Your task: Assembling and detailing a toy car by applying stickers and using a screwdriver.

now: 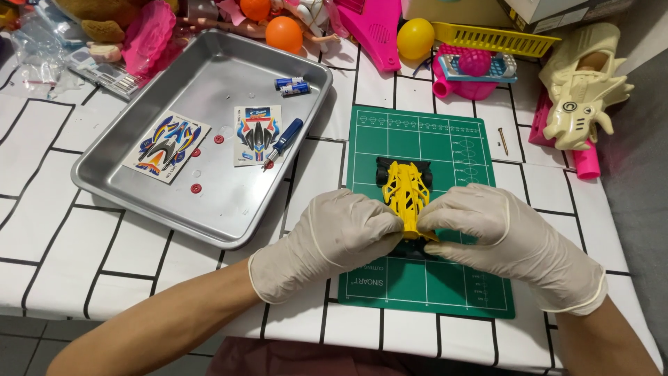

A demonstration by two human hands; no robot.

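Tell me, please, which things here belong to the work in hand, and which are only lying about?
In use:
- yellow toy car, held by left hand and right hand
- green cutting mat
- metal tray with sticker sheets, screwdriver, batteries

Lying about:
- orange balls
- yellow ball
- cream toy blaster

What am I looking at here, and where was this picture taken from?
There is no machine here: a camera on a person's head looks down at their own two gloved hands. The left hand and the right hand together grip a small toy car, with a yellow body and black wheels, over a green cutting mat. The mat lies on a white cloth with black lines. To the left stands a metal tray holding two sticker sheets, a blue screwdriver, two small batteries and a few red bits. Toys, orange and yellow balls and pink plastic parts are piled along the far edge.
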